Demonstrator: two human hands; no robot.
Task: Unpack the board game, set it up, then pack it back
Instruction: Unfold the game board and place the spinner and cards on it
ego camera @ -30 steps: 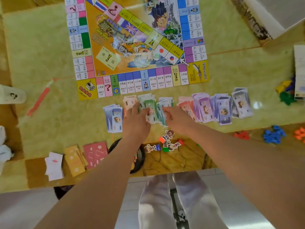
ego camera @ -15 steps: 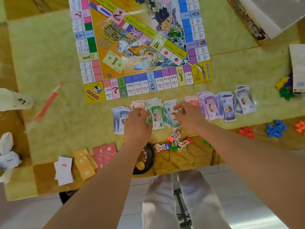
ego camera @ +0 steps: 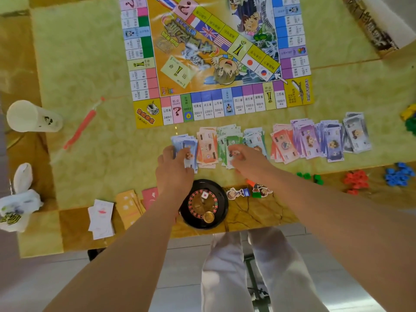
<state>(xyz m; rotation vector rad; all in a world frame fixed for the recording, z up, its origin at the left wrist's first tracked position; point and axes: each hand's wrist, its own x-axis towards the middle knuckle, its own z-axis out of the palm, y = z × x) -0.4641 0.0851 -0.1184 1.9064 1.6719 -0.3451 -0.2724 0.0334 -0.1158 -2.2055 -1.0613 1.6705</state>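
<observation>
A: Quick, where's the board?
B: Board (ego camera: 213, 57) lies open & flat on the far part of the table (ego camera: 78, 64), printed side up. Box lid (ego camera: 371, 23) is at the far R corner, only partly in shot.
A: And the cash?
B: Paper money sits in a row just below the board's near edge, stacks fanned & overlapping. From the L: blue notes (ego camera: 183, 144), orange notes (ego camera: 207, 147), green notes (ego camera: 231, 140), then more stacks out to the grey notes (ego camera: 355, 134) at the R end.
A: Hands?
B: L hand (ego camera: 174, 170) is on the blue notes, thumb at the stack's L side, fingers bent over the top. Looks like it grips them. R hand (ego camera: 249, 161) sits on the green notes w/ fingers curled. Pinching or just pressing? Can't tell, too blurred.
A: Other bits?
B: Roulette wheel (ego camera: 203, 203) is at the near edge, btw the two forearms, w/ a small white piece lying in it. Cardboard figures (ego camera: 238, 193) on coloured bases are just R of it. To its L are three piles: red cards (ego camera: 149, 197) partly under the L forearm, yellow cards (ego camera: 128, 206), white cards (ego camera: 101, 218). Little plastic pieces lie in heaps toward the R: green houses (ego camera: 310, 176), red houses (ego camera: 355, 181), blue houses (ego camera: 398, 173).
A: Non-game stuff?
B: White cup (ego camera: 31, 115) at the L edge, red stick (ego camera: 81, 129) near it.
</observation>
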